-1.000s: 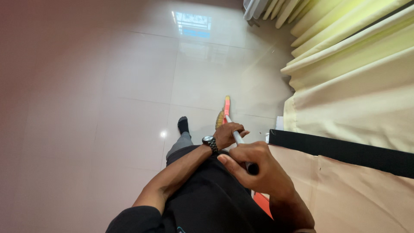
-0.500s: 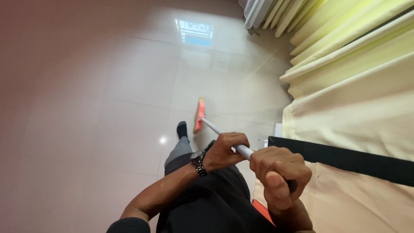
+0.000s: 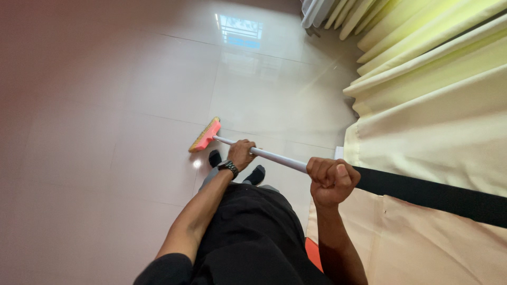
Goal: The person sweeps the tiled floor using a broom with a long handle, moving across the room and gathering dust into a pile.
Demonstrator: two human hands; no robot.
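Note:
A broom with a white handle [image 3: 277, 157] and an orange-red brush head [image 3: 205, 135] rests its head on the glossy tiled floor, ahead of my feet. My left hand [image 3: 242, 153], with a dark wristwatch, grips the handle partway down. Higher up the handle, my right hand [image 3: 330, 179] is closed in a fist around its upper end. My black trousers and dark socks show below the hands.
Pale yellow curtains [image 3: 422, 79] hang along the right side. A cream cloth with a black band [image 3: 438, 198] covers something low at the right. An orange object [image 3: 312, 253] peeks out by my right leg. The tiled floor [image 3: 105, 105] spreads to the left.
The broom head has swept leftward across the floor, from in front of the curtain to ahead of my left foot. Both hands kept their grip and shifted left.

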